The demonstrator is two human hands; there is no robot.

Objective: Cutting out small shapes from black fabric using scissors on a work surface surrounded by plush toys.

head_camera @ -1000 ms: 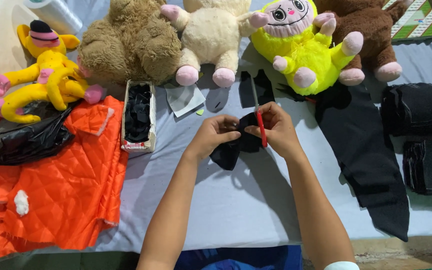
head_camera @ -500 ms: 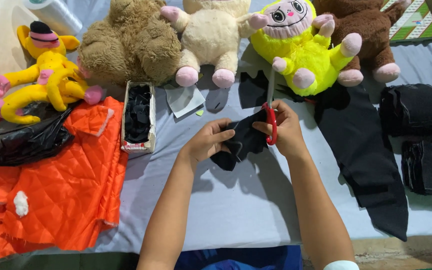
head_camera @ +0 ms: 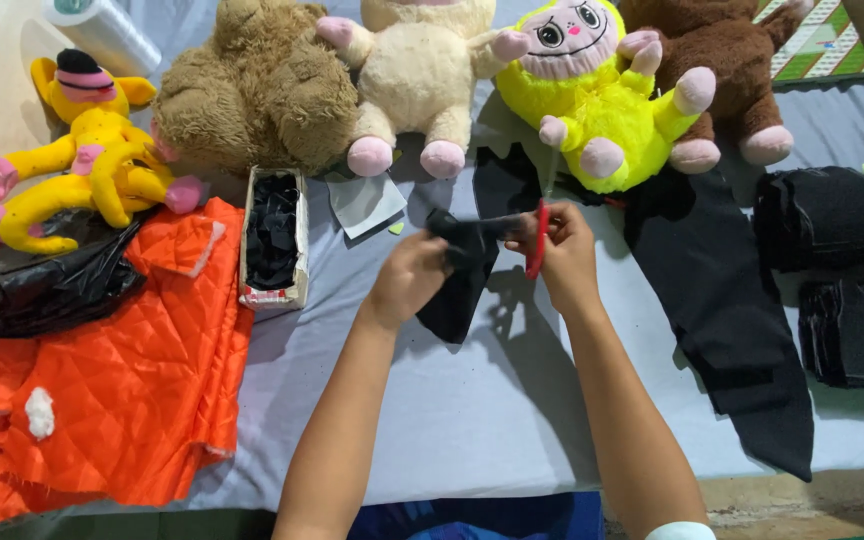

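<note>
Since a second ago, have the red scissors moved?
Yes. The red scissors in the right hand have shifted up the table, closer to the yellow plush toy, with the black fabric piece.

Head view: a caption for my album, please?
Left hand holds black cloth; right hand works red scissors before plush toys.

One head-worn camera looks steeply down, close over the table (head_camera: 472,420).

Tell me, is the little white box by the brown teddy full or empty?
Full. The white box lies open-topped on the table, packed to its rim with black pieces.
</note>
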